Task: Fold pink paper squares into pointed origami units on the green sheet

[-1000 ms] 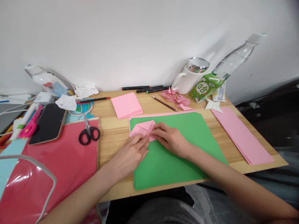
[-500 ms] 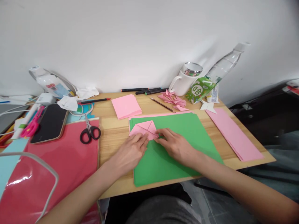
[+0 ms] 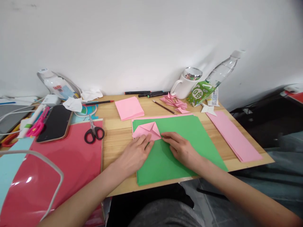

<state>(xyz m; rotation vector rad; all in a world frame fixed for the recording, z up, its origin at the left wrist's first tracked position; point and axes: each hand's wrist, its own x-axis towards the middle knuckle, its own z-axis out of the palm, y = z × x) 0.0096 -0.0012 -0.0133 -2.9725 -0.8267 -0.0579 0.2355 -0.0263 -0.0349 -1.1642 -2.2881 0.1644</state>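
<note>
A folded piece of pink paper (image 3: 148,127) lies on the green sheets, with creases meeting near its middle and a slightly raised flap. My left hand (image 3: 136,154) rests flat on its lower edge, fingers outstretched and pressing it down. At the paper's right-hand point is my right hand (image 3: 181,148), its fingertips drawn together on that corner; the exact grip is partly hidden. Beneath both hands is a stack of green paper (image 3: 184,164), with a pink sheet showing along its far edge.
Pink square sheets (image 3: 129,108), folded pink pieces (image 3: 174,101), a pencil (image 3: 164,107) and markers (image 3: 137,92) lie behind. A mug (image 3: 186,85), green carton (image 3: 199,93) and bottle (image 3: 222,71) stand back right. Pink strips (image 3: 234,137) lie right; scissors (image 3: 94,130) and a phone (image 3: 55,123) left.
My right hand has shifted slightly right and its fingers have drawn in a little. The flap on the folded pink paper looks more opened up. The camera view has moved slightly.
</note>
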